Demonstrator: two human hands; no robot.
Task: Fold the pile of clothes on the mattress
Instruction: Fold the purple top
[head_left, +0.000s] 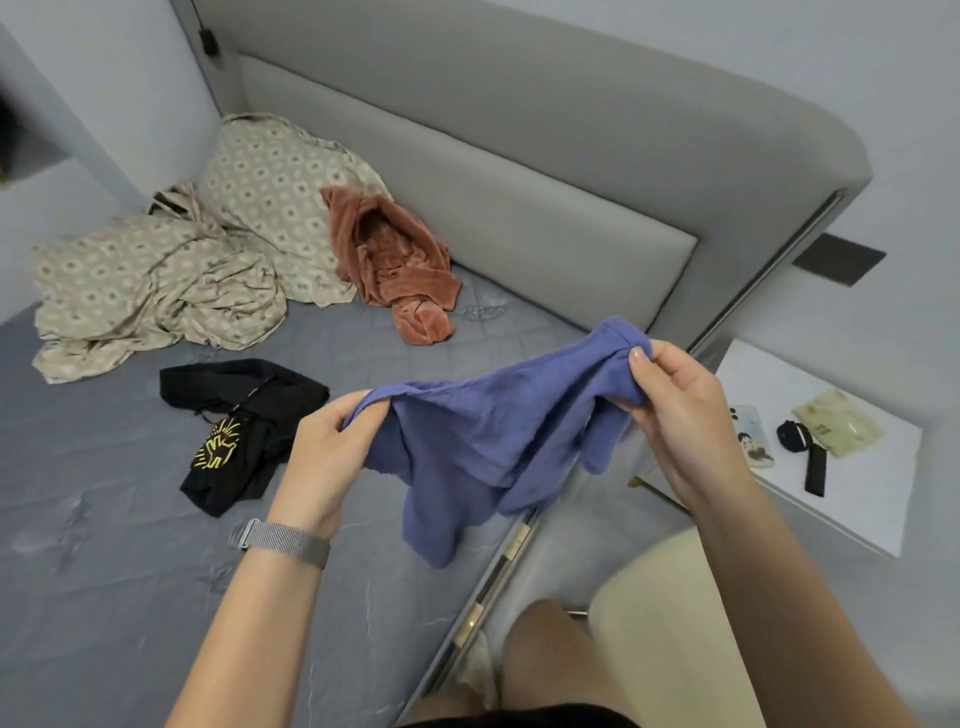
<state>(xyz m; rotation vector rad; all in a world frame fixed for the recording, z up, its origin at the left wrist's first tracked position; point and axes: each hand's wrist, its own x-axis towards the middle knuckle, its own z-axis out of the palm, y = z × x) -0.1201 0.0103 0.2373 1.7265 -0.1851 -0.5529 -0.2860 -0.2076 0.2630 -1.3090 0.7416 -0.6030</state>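
Patterned bedding (156, 280): a rumpled beige sheet and pillow, far off beyond the left hand, up by the wall.
Black garment (244, 426): lies crumpled on the mattress (104, 571) just left of the left hand; a yellow print shows on it.
Left hand (327, 457): wears a mesh watch band (283, 540) at the wrist; fingers and thumb curled round the left end of the blue garment, gripping a bunch of its cloth.
Rust-coloured garment (400, 260): heaped against the grey headboard (519, 208), well beyond both hands.
Blue garment (483, 447): stretched between the two hands, lifted clear of the mattress, its lower part hanging loose in folds over the bed's edge.
Right hand (675, 415): thumb and fingers pinch the garment's upper right corner, held higher than the left hand's end.
Bedside desk (852, 499): white, to the right of the right hand, apart from it.
On the desk: a phone (753, 436) with a pictured case lying nearest the right hand, then a small black item with a strap (802, 452), then a pale packet (836, 423) furthest right.
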